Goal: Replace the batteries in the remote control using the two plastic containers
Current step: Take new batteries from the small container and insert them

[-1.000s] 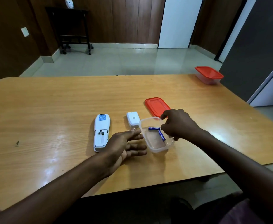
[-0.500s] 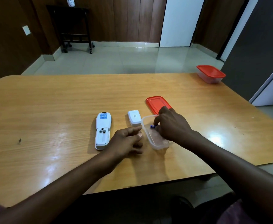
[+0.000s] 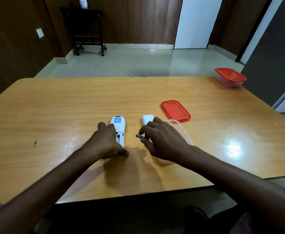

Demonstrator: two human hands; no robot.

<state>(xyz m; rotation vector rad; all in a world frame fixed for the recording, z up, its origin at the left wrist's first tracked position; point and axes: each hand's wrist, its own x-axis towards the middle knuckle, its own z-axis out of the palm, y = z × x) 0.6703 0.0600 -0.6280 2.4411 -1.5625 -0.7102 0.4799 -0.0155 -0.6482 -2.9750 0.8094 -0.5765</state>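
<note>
1. The right hand [image 3: 162, 141] has its fingers [image 3: 144, 130] pinched together on a small blue battery [image 3: 138, 136], whose tip pokes out to the left of the fingertips, just above the surface [image 3: 62, 115].
2. The left hand [image 3: 104, 144] lies against the left side of the white remote control [image 3: 119, 128]; its fingers are curled along the remote's edge and touch it, with the thumb down by the near end. Whether they grip the remote or only steady it cannot be told.
3. The remote lies face down on the wooden surface, its long axis running away from the person, a blue label at the far end and the open battery bay near the left hand.
4. Between the remote and the right hand's knuckles, the white battery cover [image 3: 147, 119] rests flat, partly hidden by the right fingers.
5. The clear open container [image 3: 184, 132] sits just behind and to the right of the right hand, which hides most of it.
6. Its red lid [image 3: 175, 111] lies flat just beyond the container's far rim.
7. A second container with a red lid on [image 3: 230, 77] stands at the far right corner, well apart from everything else.
</note>
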